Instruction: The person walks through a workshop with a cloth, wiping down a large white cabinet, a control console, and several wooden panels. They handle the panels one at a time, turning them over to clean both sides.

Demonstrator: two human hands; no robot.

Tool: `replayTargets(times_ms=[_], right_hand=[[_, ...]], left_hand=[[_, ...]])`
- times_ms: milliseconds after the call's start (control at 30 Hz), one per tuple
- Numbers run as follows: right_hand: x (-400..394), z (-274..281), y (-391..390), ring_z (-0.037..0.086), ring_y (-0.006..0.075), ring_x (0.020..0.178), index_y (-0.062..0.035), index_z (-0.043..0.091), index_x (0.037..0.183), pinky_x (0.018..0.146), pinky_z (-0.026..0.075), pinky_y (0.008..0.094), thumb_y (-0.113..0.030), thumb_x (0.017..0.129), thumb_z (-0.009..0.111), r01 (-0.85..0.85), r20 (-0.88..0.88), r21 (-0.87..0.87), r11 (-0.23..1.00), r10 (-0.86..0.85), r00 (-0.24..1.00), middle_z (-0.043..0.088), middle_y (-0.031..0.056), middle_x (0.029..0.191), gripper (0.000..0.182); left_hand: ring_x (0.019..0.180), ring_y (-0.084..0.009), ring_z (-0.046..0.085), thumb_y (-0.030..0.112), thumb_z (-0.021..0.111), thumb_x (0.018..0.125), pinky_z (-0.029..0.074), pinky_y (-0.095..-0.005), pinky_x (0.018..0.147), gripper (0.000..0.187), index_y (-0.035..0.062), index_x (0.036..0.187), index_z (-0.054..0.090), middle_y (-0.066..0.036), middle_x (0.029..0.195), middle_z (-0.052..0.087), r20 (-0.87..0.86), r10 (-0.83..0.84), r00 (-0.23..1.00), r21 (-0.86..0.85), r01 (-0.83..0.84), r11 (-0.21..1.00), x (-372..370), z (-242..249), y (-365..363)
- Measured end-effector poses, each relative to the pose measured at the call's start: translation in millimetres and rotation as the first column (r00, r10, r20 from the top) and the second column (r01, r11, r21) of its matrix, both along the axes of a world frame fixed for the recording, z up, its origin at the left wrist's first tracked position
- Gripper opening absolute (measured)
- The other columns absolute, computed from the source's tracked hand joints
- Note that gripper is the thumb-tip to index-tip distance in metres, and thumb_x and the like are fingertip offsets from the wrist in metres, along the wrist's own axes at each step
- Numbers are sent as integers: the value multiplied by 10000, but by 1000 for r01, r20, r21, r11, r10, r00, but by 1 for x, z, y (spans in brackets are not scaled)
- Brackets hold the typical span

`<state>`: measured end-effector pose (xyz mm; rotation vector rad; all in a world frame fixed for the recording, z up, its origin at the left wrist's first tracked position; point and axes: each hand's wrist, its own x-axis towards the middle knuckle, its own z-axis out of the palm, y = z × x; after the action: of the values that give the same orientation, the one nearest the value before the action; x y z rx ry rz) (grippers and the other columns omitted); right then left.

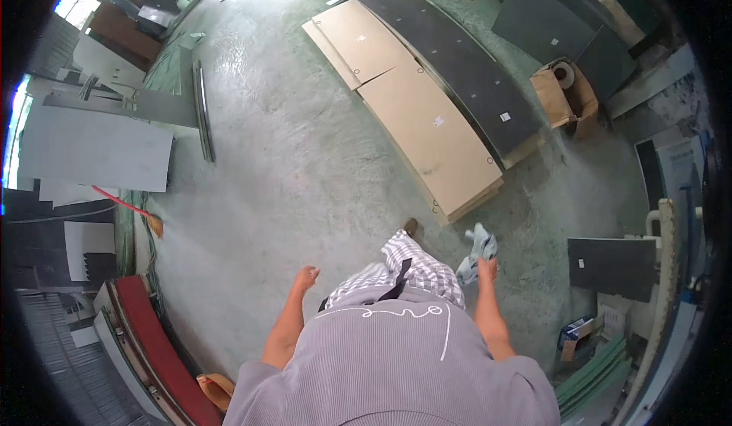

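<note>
My right hand [487, 269] is closed around a crumpled pale blue-grey cloth [480, 241], which hangs out above and to the left of the fingers. That hand is off to the right of my body, near the close end of a stack of beige boards [435, 127] on the floor. My left hand [306, 277] hangs at my other side over bare floor, its fingers curled in. A small pale spot shows at its fingertips, too small to make out.
Dark boards [457, 52] lie beside the beige stack. An open cardboard box [550, 100] with a roll stands at the right. A dark panel [610, 267] is nearer, right. Left are a grey-white panel [99, 148], a red-handled broom [155, 224] and a long red piece [156, 342].
</note>
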<state>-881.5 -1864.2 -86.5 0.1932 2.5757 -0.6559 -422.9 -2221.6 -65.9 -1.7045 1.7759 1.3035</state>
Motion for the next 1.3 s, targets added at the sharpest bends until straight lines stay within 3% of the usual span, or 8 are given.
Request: replayTargets(times_ms=[133, 267, 400, 700, 767, 900, 1100, 1300], right_hand=[[-84, 29, -89, 433, 357, 1081, 31, 380, 1183, 906, 342, 381, -247, 647, 597, -128, -94, -57, 990, 123, 988, 461, 238, 1149, 642], [-137, 58, -163, 442, 354, 1075, 59, 360, 1183, 905, 346, 363, -243, 636, 596, -138, -103, -130, 982, 125, 987, 467, 260, 1129, 669], [-152, 50, -198, 402, 357, 1110, 46, 331, 1221, 920, 334, 392, -247, 644, 593, -194, -75, -18, 981, 192, 978, 426, 246, 1185, 698], [-71, 12, -225, 396, 362, 1110, 44, 372, 1186, 930, 326, 391, -241, 637, 592, -15, 41, 100, 995, 11, 999, 436, 239, 1173, 657], [-48, 15, -246, 421, 361, 1086, 31, 399, 1166, 922, 333, 394, -238, 628, 594, 67, -40, 144, 987, -62, 997, 460, 231, 1149, 632], [-26, 23, -290, 412, 335, 1110, 28, 322, 1232, 933, 318, 350, -218, 661, 623, 255, 44, 39, 966, -257, 966, 425, 221, 1200, 691], [-24, 66, -360, 402, 363, 1104, 63, 323, 1213, 925, 323, 397, -237, 668, 569, 258, 11, 51, 965, -259, 966, 410, 251, 1189, 668], [-24, 27, -338, 370, 378, 1126, 82, 281, 1227, 941, 305, 396, -232, 675, 566, 287, 41, -7, 958, -286, 957, 385, 264, 1203, 696]], left_hand=[[782, -254, 602, 345, 528, 786, 486, -326, 636, 465, -7, 1089, 504, -174, 943, 595, -2, 305, 952, 76, -304, 950, -70, 60, -38], [728, -214, 603, 328, 524, 798, 487, -299, 595, 471, -19, 1113, 481, -173, 931, 593, -179, 272, 945, 22, -273, 962, -116, 63, -89], [721, -209, 605, 305, 519, 808, 485, -289, 608, 451, -27, 1110, 481, -175, 941, 591, -267, 236, 934, 0, -245, 970, -150, 70, -135], [692, -214, 608, 365, 540, 783, 478, -321, 643, 466, -14, 1054, 527, -172, 887, 609, -108, 75, 991, 36, -72, 997, -125, 41, -274], [693, -220, 608, 365, 542, 782, 477, -326, 647, 457, -12, 1040, 537, -169, 878, 612, -95, 28, 995, 28, -25, 999, -117, 40, -324], [676, -233, 593, 363, 547, 780, 468, -337, 636, 451, -21, 1018, 544, -167, 809, 617, -49, -52, 997, -10, 52, 999, -108, 10, -430], [600, -202, 586, 327, 552, 786, 482, -318, 564, 448, -52, 1022, 525, -158, 787, 611, -137, -38, 990, -88, 26, 996, -202, 40, -553], [656, -213, 586, 320, 543, 802, 482, -314, 574, 433, -29, 1055, 509, -163, 866, 601, -326, -76, 942, -35, 68, 997, -332, 71, -553]])
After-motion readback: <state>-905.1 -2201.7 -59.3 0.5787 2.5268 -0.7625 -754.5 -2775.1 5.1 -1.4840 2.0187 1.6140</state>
